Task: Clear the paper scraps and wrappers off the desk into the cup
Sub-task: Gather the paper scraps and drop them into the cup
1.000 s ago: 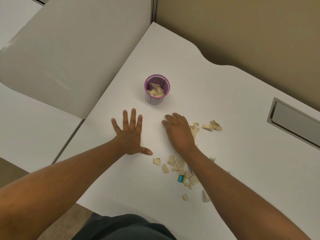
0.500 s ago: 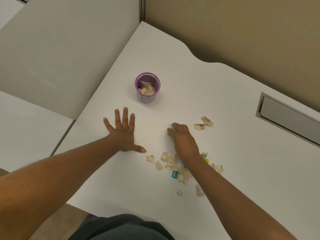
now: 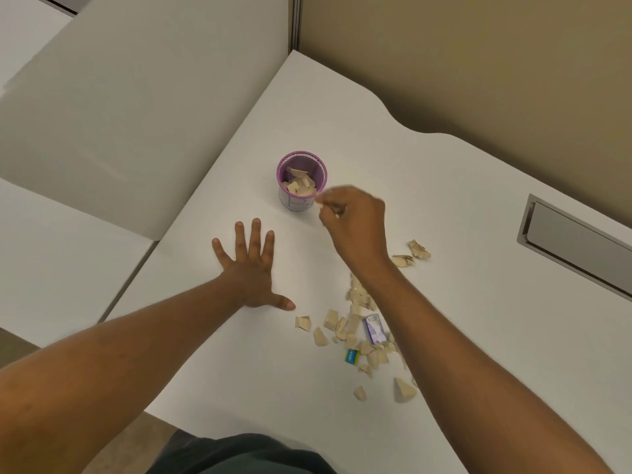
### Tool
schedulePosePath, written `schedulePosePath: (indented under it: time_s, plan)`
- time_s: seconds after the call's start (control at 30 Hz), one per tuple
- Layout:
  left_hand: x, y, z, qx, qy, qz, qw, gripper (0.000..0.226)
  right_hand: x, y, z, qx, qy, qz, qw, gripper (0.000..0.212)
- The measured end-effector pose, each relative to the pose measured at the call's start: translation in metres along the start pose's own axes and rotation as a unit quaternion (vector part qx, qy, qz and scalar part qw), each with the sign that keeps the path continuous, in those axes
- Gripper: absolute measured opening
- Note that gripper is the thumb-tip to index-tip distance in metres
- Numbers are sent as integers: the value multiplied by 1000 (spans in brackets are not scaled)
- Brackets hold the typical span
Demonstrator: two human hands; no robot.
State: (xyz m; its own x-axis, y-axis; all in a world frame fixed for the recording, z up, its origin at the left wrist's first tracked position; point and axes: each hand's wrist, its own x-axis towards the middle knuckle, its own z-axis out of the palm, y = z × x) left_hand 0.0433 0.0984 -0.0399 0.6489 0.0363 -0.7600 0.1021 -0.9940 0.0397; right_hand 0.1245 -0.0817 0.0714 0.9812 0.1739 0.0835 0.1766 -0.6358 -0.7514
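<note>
A purple-rimmed cup (image 3: 290,200) stands upright on the white desk (image 3: 444,186), holding several beige scraps. My right hand (image 3: 355,224) hovers just right of the cup's rim, fingers pinched on paper scraps (image 3: 323,198), slightly blurred. My left hand (image 3: 251,268) lies flat on the desk, fingers spread, below and left of the cup. A loose pile of beige scraps (image 3: 359,323) lies under my right forearm, with a blue-white wrapper (image 3: 373,328) and a small blue-yellow wrapper (image 3: 352,356) among them. Two more scraps (image 3: 412,254) lie to the right.
A grey metal cable hatch (image 3: 578,248) is set into the desk at the right. A white partition panel (image 3: 136,97) runs along the left edge and a tan wall (image 3: 478,56) stands behind. The desk's near edge is close to my body.
My right hand has risen from the scrap pile and moved up-left to the cup's rim with scraps pinched in it. My left hand has stayed flat in place.
</note>
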Motion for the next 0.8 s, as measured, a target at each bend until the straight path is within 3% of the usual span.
schedulePosePath:
  time_s: [0.1, 0.27, 0.4, 0.5, 0.67, 0.8]
  plan:
    - [0, 0, 0, -1, -3, 0, 1000, 162, 40, -22, 9, -78, -40, -61, 994, 18]
    - [0, 1, 1, 2, -4, 0, 1000, 163, 72, -25, 25, -194, -186, -59, 961, 26]
    - [4, -2, 4, 4, 10, 8, 1000, 162, 74, -26, 16, -179, -196, -43, 963, 26]
    - [6, -6, 6, -5, 23, 14, 1000, 161, 68, -14, -6, -130, -144, -19, 981, 21]
    - [4, -9, 10, 6, 56, 28, 998, 158, 16, 69, -58, -166, -59, 101, 979, 27]
    - [-8, -8, 13, 21, 99, 44, 994, 158, -42, 130, -69, -261, -162, 231, 923, 49]
